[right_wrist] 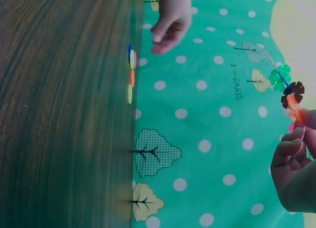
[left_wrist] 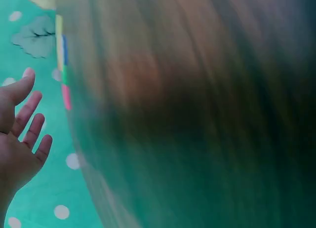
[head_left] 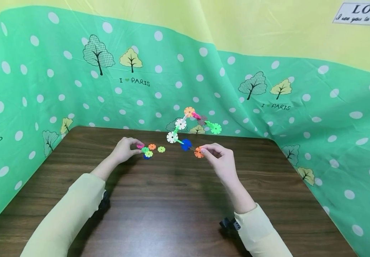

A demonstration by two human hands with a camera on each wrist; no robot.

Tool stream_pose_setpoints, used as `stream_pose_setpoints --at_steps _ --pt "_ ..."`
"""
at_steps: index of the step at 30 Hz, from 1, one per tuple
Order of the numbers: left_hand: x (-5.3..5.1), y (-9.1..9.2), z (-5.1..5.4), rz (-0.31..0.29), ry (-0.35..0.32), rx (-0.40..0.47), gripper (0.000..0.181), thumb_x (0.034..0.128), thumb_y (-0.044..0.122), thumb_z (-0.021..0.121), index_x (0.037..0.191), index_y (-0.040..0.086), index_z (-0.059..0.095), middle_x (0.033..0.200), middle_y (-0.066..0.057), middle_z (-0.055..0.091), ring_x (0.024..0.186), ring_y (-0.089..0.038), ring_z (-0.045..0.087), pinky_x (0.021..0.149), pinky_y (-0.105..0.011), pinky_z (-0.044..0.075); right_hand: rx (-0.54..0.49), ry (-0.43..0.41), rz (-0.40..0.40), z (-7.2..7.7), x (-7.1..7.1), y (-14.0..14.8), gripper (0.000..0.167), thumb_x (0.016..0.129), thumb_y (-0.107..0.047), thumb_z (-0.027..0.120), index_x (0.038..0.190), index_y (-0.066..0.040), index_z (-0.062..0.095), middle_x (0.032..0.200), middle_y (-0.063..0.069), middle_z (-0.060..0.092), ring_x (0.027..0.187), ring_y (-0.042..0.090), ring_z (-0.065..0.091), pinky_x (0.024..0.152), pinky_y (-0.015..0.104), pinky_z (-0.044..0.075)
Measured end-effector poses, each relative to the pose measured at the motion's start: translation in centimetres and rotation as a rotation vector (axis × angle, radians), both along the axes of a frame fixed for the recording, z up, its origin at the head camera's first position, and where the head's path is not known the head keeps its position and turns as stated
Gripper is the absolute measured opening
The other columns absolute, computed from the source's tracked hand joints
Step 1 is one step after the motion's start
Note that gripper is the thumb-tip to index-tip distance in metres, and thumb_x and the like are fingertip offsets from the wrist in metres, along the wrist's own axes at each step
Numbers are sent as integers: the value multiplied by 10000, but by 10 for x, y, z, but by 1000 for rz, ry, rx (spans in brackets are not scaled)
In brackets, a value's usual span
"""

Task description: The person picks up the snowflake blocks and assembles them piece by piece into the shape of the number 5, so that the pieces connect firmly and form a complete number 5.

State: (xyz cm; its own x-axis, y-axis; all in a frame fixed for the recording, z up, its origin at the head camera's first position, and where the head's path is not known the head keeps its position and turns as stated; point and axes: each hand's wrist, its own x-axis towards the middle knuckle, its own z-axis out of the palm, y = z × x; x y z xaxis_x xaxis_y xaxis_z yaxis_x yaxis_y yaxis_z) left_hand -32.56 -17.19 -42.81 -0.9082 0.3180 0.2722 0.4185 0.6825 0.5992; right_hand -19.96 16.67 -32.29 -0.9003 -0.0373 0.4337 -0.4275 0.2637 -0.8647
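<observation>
Between thumb and fingers, my right hand (head_left: 221,160) pinches an orange snowflake disc (head_left: 199,152) at the lower end of a chain of interlocked plastic discs. The chain is off the table and bends up past a blue disc (head_left: 186,144) and a white disc (head_left: 172,137) to an orange disc (head_left: 189,111), then down to a green disc (head_left: 216,128). My left hand (head_left: 125,150) hovers beside a pile of loose discs, nearest a pink disc (head_left: 140,146). In the left wrist view, its fingers (left_wrist: 30,109) are spread, holding nothing.
Loose on the brown table (head_left: 159,200) lie a green disc (head_left: 145,150), an orange disc (head_left: 152,146), a yellow-green disc (head_left: 161,149) and a partly covered blue disc (head_left: 146,157). A green dotted cloth (head_left: 159,82) hangs behind and beside the table.
</observation>
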Motion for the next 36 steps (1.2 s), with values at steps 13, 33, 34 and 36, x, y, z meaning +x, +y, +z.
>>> stream_pose_setpoints --at_steps 13,33,34,36 --pt "1 28 -8 92 -45 -280 313 817 338 738 1035 113 728 959 -77 655 949 -290 507 806 -468 387 -9 -10 22 1 -1 2 134 845 -70 702 942 21 717 771 49 639 537 104 420 453 221 335" --pt "13 40 15 74 45 73 135 812 148 750 850 47 669 763 -57 659 723 -188 601 687 -346 496 -115 -83 8 -7 -8 4 212 844 -117 713 967 54 692 703 -22 661 589 163 591 533 221 500" --pt "16 42 19 76 66 94 134 813 162 752 846 54 681 764 -53 674 726 -182 617 690 -347 504 -128 -83 5 -10 -10 4 216 838 -129 721 962 45 695 713 -14 670 596 163 606 543 228 510" --pt "24 48 28 78 76 141 136 805 193 762 832 74 700 761 -39 693 724 -173 637 683 -329 509 -138 -82 1 -14 -13 6 229 832 -157 731 959 30 699 731 -5 681 602 166 620 550 238 521"
